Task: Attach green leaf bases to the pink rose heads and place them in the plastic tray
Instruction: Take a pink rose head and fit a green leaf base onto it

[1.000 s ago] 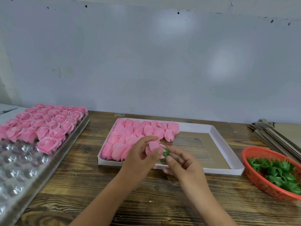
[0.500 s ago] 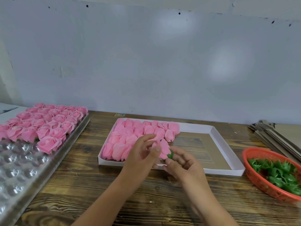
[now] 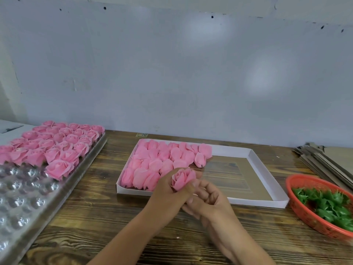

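Rose head held up over the worktop (image 3: 95, 217)

The left hand (image 3: 168, 192) has its fingers curled round a pink rose head (image 3: 182, 178); the right hand (image 3: 208, 201) sits touching it at four o'clock, fingers loosely curled. Plastic tray (image 3: 28, 222) lies at nine o'clock.

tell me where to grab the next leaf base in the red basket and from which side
Judging by the pile, take a green leaf base by its rounded cup, not the thin pointed tips, which would likely bend. Come from above with the right hand, the nearer one: the red basket is open on top and its wall blocks the side.
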Demonstrator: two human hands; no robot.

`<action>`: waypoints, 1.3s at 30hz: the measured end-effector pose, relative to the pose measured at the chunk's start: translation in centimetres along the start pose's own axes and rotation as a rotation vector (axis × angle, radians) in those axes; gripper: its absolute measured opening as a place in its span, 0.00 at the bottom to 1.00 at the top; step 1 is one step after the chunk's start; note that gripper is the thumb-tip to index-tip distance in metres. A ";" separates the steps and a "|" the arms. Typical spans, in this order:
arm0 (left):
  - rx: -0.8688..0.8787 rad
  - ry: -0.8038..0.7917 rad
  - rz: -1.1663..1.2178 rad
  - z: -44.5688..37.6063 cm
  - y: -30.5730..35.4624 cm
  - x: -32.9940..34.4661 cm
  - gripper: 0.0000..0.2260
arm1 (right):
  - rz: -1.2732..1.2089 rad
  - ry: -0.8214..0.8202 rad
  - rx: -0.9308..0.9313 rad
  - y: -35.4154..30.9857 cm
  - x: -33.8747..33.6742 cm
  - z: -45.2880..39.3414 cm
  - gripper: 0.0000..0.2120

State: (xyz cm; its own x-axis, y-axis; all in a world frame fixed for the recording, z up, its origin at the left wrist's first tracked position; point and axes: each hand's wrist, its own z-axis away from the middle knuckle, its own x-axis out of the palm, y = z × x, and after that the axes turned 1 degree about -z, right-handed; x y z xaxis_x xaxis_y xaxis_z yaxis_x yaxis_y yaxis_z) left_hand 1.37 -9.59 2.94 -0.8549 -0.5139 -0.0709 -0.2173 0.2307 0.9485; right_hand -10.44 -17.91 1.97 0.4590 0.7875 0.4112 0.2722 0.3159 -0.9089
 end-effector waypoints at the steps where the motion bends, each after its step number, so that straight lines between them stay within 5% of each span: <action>1: -0.019 -0.018 0.007 0.1 0.2 -0.1 0.12 | -0.034 -0.036 0.044 -0.3 -0.1 0.0 0.19; 6: -0.062 -0.155 0.005 0.3 0.6 -0.3 0.12 | 0.003 -0.145 0.157 -1.4 -0.9 0.2 0.17; 11: 0.008 -0.036 0.019 0.5 0.1 0.4 0.17 | 0.162 -0.054 -0.001 -0.6 -0.2 0.3 0.22; 17: -0.008 0.008 0.008 0.8 0.1 0.6 0.12 | 0.356 0.037 -0.101 -0.1 0.8 0.5 0.16; 23: -0.014 -0.047 -0.007 0.4 0.6 -0.1 0.10 | 0.396 -0.068 -0.027 -0.6 0.6 0.7 0.06; 29: 0.053 -0.009 0.070 0.2 0.9 -0.7 0.18 | 0.593 0.008 -0.132 -0.2 0.6 0.4 0.19; 35: 0.000 -0.097 -0.032 0.2 0.3 -0.5 0.07 | 0.703 0.058 -0.188 0.2 0.3 0.5 0.05; 39: -0.047 -0.151 -0.096 0.3 -0.1 -0.6 0.18 | 0.707 0.078 -0.259 0.1 0.3 0.6 0.10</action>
State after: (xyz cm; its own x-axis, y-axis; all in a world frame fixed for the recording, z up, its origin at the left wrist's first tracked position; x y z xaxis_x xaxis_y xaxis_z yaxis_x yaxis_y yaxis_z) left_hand 1.77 -9.11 2.76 -0.8933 -0.4006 -0.2037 -0.2816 0.1458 0.9484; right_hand -10.74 -17.32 1.94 0.6540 0.7135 -0.2514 0.0760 -0.3927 -0.9165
